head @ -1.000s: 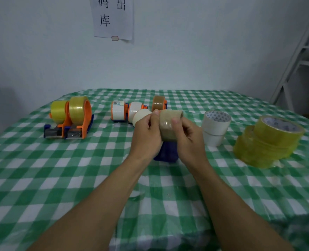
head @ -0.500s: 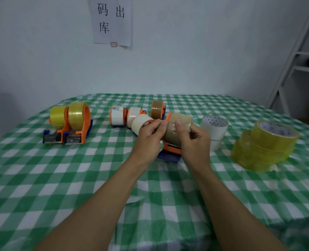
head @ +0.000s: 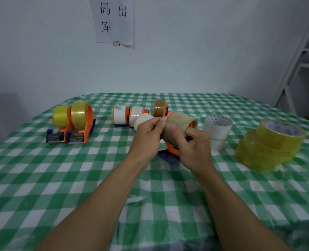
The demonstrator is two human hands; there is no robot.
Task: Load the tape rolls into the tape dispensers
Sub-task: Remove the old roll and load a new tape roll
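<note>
Tape-loading at a green-checked worktop (head: 77, 178): a brown tape roll (head: 179, 122) is held in both of a person's hands. The left grip (head: 146, 136) is closed on the roll's left edge, with thumb and fingertips pinched together there. The right grip (head: 193, 147) is clamped on the roll from the right and below, with the thumb pressed on its face and the fingers curled under.

The roll is seen in an orange-and-blue dispenser (head: 171, 153). Orange shows at both ends of the roll, and the blue base is set on the cloth directly below the grips. Whether the roll is fully seated cannot be told.

Just behind the left grip a cream roll (head: 142, 120) is seen. Beyond it two white-taped dispensers (head: 128, 116) are lined up, with a brown-taped dispenser (head: 160, 108) behind the held roll. Well left of the grips, two yellow-taped dispensers (head: 75, 124) are stood side by side. Just right of the right grip, two white rolls (head: 217, 131) are stacked, and farther right yellow rolls (head: 269, 147) are piled. A paper notice (head: 114, 20) is fixed to the wall beyond.
</note>
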